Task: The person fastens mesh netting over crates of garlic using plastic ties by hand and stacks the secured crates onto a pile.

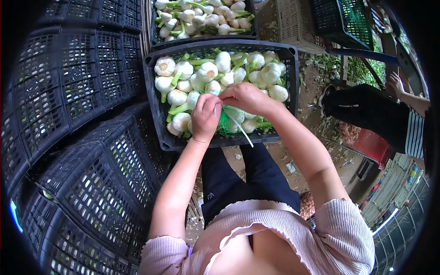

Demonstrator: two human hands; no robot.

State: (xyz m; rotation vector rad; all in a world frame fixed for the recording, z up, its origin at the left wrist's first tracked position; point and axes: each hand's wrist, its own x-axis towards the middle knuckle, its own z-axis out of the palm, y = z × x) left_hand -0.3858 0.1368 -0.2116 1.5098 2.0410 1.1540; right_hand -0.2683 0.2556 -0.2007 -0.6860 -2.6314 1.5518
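Note:
A black plastic crate [152, 98] full of garlic bulbs [208, 72] with short green stems stands in front of me. Green mesh netting [224, 124] lies over and among the bulbs and bunches up below my hands. My left hand [206, 117] is closed, thumb and fingers pinched on the gathered netting. My right hand [246, 97] meets it with bent fingertips pinched together at the same spot. A narrow white plastic tie [242, 132] runs out from between the hands, its free end hanging toward the crate's near edge. The fingertips partly hide what they grip.
Behind is another black crate of garlic [206, 20]. Stacked black crates [98, 183] line the left side. At right stands another person in black trousers [366, 106], near a crate with green netting [343, 23]. Plant scraps litter the floor [316, 114].

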